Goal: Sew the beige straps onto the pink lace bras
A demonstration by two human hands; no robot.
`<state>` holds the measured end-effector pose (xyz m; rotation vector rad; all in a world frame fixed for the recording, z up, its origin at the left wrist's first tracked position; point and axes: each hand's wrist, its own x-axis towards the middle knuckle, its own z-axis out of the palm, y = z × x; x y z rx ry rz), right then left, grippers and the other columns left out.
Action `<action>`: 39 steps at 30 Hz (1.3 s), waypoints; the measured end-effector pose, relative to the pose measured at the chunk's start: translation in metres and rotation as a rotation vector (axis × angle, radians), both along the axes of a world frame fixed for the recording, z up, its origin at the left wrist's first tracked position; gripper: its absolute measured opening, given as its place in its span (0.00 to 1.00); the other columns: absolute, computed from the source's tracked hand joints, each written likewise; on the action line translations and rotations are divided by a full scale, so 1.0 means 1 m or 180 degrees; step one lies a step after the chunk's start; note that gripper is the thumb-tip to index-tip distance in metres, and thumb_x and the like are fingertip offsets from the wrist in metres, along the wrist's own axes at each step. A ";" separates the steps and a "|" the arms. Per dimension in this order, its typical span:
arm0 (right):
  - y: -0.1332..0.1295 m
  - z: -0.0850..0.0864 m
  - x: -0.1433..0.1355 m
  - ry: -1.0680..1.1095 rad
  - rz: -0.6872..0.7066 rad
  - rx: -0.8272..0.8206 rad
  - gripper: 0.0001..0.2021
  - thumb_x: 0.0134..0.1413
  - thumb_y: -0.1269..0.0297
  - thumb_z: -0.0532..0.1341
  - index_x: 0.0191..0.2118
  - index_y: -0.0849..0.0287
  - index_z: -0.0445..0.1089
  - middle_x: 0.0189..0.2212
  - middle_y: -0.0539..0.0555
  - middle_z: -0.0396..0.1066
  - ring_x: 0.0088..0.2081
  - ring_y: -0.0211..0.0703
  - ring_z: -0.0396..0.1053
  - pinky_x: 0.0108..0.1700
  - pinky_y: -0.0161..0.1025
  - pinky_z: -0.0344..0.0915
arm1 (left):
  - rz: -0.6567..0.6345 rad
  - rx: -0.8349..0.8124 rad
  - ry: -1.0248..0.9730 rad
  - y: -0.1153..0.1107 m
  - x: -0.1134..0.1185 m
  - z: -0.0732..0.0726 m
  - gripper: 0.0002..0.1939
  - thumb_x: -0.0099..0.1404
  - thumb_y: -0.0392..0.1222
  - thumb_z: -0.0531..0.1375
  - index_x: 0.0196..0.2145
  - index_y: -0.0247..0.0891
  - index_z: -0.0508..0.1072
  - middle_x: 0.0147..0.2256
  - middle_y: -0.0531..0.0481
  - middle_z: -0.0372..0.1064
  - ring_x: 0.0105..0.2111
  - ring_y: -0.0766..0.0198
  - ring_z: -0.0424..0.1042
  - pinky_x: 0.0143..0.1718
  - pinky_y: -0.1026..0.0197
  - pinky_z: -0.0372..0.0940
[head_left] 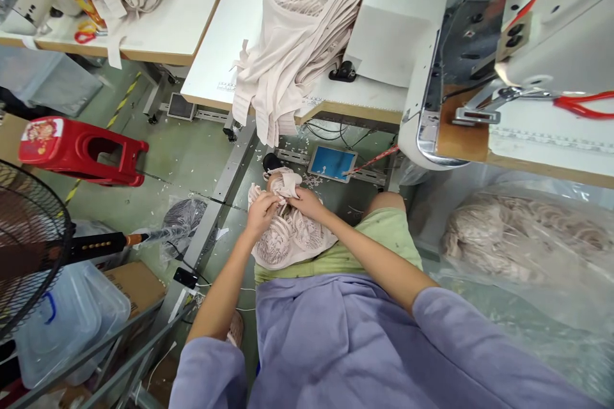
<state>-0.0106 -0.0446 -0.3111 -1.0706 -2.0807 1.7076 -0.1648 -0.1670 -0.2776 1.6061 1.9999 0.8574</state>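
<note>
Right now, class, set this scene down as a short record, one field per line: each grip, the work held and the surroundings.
Left grip: pinching beige lace garment
Right grip: holding the same garment, close beside the left
Garment position: on green shorts
Ahead: fabric pile on white table, hanging over its near edge
Left side: red stool, black fan
Right side: red-handled tool, clear bag of beige pieces

From my remote seat I see a red stool [71,148] on the green floor [185,140], a black fan [29,249], a clear plastic box [62,332] and, far right, a red-handled tool [568,103].
</note>
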 end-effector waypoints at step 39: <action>0.030 0.116 0.088 0.1453 -0.2020 -0.0781 0.24 0.53 0.46 0.65 0.52 0.53 0.70 0.50 0.55 0.75 0.52 0.53 0.73 0.51 0.47 0.72 | 0.0078 -0.1018 -0.1120 -0.046 0.031 0.035 0.30 0.38 0.46 0.78 0.41 0.43 0.77 0.52 0.39 0.72 0.64 0.39 0.58 0.69 0.45 0.41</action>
